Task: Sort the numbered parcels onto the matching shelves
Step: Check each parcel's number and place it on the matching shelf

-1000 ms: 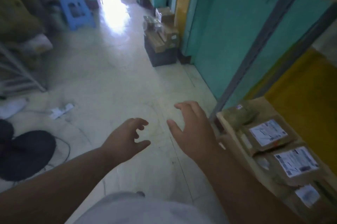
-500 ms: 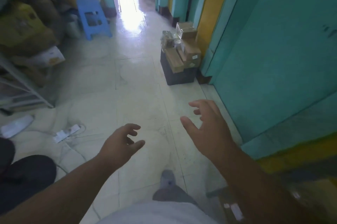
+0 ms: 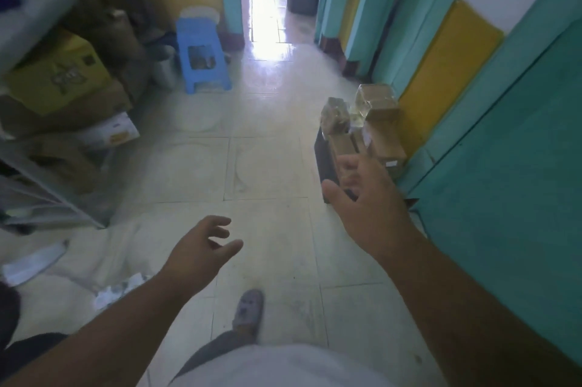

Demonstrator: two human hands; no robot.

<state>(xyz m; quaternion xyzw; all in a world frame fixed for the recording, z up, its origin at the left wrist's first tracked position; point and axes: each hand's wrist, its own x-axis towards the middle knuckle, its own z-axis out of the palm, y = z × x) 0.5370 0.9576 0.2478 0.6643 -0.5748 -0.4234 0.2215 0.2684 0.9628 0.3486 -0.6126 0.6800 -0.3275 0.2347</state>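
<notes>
Several brown cardboard parcels (image 3: 379, 103), some wrapped in clear tape, are piled on a dark box (image 3: 324, 156) on the floor against the teal and yellow wall at the right. My right hand (image 3: 365, 197) is stretched out in the air in front of that pile, fingers spread, holding nothing and not touching the parcels. My left hand (image 3: 201, 248) hangs lower over the tiled floor, fingers loosely curled, empty. A metal shelf (image 3: 47, 8) with boxes on it stands at the left edge.
A blue plastic stool (image 3: 203, 56) stands near a bright doorway at the back. A yellow carton (image 3: 59, 75) and other boxes sit on the left shelf. Papers (image 3: 122, 289) and a white object (image 3: 31, 264) lie on the floor at the lower left. My grey shoe (image 3: 248, 311) is below.
The view has swung left and moved forward; the shelf with labelled parcels at the right has left the frame. The floor pile is nearer, and my right hand has risen toward it.
</notes>
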